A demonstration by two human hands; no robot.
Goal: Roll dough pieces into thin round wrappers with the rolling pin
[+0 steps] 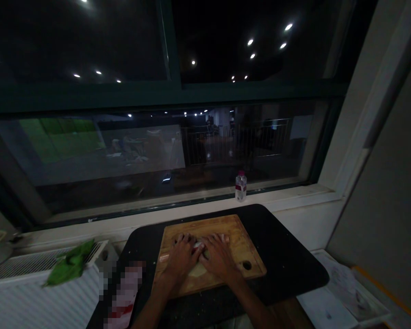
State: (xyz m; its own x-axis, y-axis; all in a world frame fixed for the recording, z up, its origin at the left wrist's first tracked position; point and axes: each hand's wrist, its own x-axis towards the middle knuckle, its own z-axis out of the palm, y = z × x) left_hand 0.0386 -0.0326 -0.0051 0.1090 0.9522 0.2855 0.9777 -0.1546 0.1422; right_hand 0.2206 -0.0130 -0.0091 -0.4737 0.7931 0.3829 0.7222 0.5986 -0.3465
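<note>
A wooden cutting board (205,224) lies on a black table. On it, both hands press side by side over a pale, roll-shaped item (197,245) that has a bit of red showing and is mostly covered by the fingers. My left hand (184,253) curls its fingers over the left part of it. Over the right part bends my right hand (219,256), the two thumbs nearly meeting in the middle. A pale flat patch (196,270) shows on the board between the wrists. Dim light hides what the item is exactly.
The black table (281,246) reaches to the windowsill, where a small bottle with a pink cap (240,187) stands. A blurred-out package (125,297) lies at the table's left. Left of it, a green cloth (71,264) drapes a radiator (48,297). Papers (332,292) lie at right.
</note>
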